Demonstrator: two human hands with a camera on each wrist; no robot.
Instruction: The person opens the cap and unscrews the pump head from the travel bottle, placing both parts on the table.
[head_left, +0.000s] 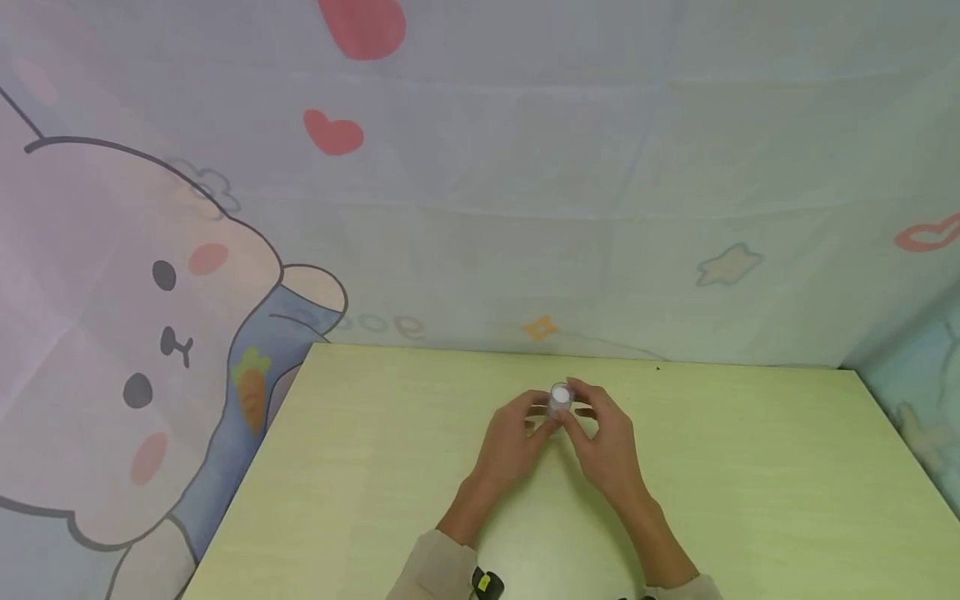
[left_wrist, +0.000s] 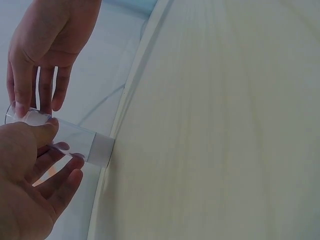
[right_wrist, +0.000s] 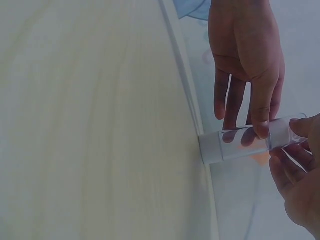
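A clear cylindrical bottle (head_left: pixel 561 396) with a white bottom end (left_wrist: pixel 102 150) stands upright on the table between both hands. Its see-through top section (right_wrist: pixel 280 134) has a white inner part. My left hand (head_left: pixel 508 443) holds the clear body, thumb on the near side and fingers behind. Higher up, my right hand (head_left: pixel 611 446) pinches the top section between thumb and fingers. Through the clear wall some fingertips show in the right wrist view.
The pale wooden table (head_left: pixel 360 467) reaches back to a cloth backdrop (head_left: pixel 525 167) printed with hearts, stars and a cartoon animal (head_left: pixel 172 308). Long light sleeves (head_left: pixel 437 565) cover the forearms, and a black strap device (head_left: pixel 487 583) sits at the left cuff.
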